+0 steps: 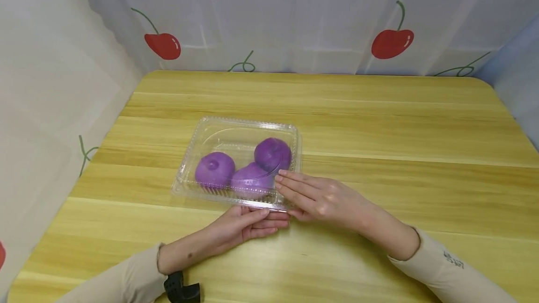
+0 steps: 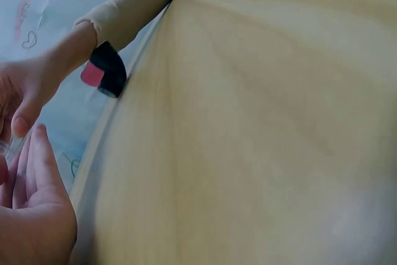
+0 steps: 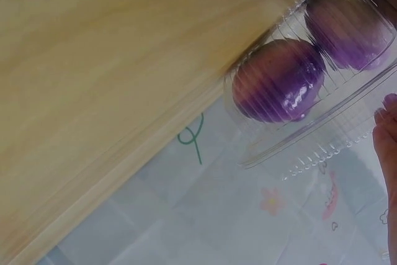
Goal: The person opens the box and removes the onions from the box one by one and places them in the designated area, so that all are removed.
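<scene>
A clear plastic clamshell box [image 1: 229, 132] with its lid down lies in front of me, holding three purple, rounded, fruit-like pieces; the left one [image 1: 214, 168] shows a small nub on top. My left hand [image 1: 246, 223] is at the box's front edge, thumb on the rim and fingers extended beneath it. From the right, my right hand [image 1: 322, 198] pinches the front right corner, its fingers lying along the lid and the thumb low at the rim. Two purple pieces [image 3: 279, 82] show through the ribbed side in the right wrist view.
The box is over a wood-grain table [image 1: 404, 130]. A pale curtain [image 1: 290, 22] printed with cherries and flowers hangs behind the table's far edge. A black strap-like device [image 1: 181, 288] sits at my left sleeve.
</scene>
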`<state>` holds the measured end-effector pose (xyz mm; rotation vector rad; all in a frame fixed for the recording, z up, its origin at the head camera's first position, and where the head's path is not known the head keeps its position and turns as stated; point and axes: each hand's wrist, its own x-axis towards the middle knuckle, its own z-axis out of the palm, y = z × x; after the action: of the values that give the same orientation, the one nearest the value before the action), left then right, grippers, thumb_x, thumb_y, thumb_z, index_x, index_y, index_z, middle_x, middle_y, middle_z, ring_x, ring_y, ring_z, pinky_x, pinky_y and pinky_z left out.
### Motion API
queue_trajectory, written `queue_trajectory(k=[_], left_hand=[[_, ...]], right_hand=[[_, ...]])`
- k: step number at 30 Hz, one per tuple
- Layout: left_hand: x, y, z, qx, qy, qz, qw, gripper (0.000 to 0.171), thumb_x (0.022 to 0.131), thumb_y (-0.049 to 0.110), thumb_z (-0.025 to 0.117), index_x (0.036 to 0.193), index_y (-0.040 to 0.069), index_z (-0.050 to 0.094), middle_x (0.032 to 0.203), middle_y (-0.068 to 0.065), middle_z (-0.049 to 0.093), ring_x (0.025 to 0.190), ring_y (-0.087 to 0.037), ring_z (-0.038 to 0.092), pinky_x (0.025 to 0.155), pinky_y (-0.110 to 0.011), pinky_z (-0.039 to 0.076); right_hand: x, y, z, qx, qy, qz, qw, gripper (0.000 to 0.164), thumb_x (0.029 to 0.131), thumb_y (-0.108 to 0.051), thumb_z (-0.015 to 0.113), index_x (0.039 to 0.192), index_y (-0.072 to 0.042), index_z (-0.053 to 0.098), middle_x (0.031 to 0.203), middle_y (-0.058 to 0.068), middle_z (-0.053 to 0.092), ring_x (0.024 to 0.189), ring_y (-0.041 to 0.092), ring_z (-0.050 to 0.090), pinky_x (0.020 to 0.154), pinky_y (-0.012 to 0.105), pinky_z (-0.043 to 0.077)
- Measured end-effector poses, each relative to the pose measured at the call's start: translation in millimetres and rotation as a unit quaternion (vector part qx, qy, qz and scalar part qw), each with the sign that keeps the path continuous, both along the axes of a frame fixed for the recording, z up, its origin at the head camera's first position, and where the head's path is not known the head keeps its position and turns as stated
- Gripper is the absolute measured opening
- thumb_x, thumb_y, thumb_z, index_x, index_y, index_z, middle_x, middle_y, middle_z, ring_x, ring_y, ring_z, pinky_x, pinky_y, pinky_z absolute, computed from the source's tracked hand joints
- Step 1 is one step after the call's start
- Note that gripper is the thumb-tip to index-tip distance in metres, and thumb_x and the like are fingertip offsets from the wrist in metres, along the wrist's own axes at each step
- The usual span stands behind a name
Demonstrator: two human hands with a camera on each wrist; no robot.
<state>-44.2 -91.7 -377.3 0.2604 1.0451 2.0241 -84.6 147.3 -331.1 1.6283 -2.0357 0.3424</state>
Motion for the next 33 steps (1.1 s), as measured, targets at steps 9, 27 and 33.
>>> queue_trajectory(k=[9,27,33], left_hand=[[9.6,12.9,-0.7,-0.047,0.025,0.060,0.9968,0.044,0.100,0.013,0.047,0.125,-0.022,0.040,0.123,-0.029,0.052,0.112,-0.028,0.055,0.094,-0.037,0.043],[9.2,18.7,-0.9,-0.076,0.052,0.095,0.9912,0.039,0.095,0.008,0.054,0.121,-0.021,0.047,0.114,-0.026,0.059,0.103,-0.026,0.061,0.089,-0.037,0.048],[11.5,29.5,0.3,-0.060,0.057,0.093,0.9922,0.040,0.096,0.008,0.052,0.126,-0.016,0.043,0.115,-0.024,0.059,0.102,-0.026,0.061,0.088,-0.038,0.049]], right_hand=[[0.1,-0.9,-0.7,0.002,0.010,-0.002,1.000,0.041,0.100,-0.025,0.043,0.120,0.006,0.059,0.126,0.019,0.054,0.120,0.026,0.049,0.100,0.031,0.038],[-0.6,1.2,0.5,0.000,0.017,-0.001,1.000,0.039,0.099,-0.025,0.045,0.118,0.006,0.060,0.123,0.019,0.056,0.117,0.026,0.051,0.099,0.031,0.039],[0.5,-0.7,0.3,-0.003,0.018,0.000,1.000,0.036,0.098,-0.023,0.048,0.118,0.005,0.061,0.123,0.018,0.057,0.117,0.026,0.052,0.098,0.030,0.039]])
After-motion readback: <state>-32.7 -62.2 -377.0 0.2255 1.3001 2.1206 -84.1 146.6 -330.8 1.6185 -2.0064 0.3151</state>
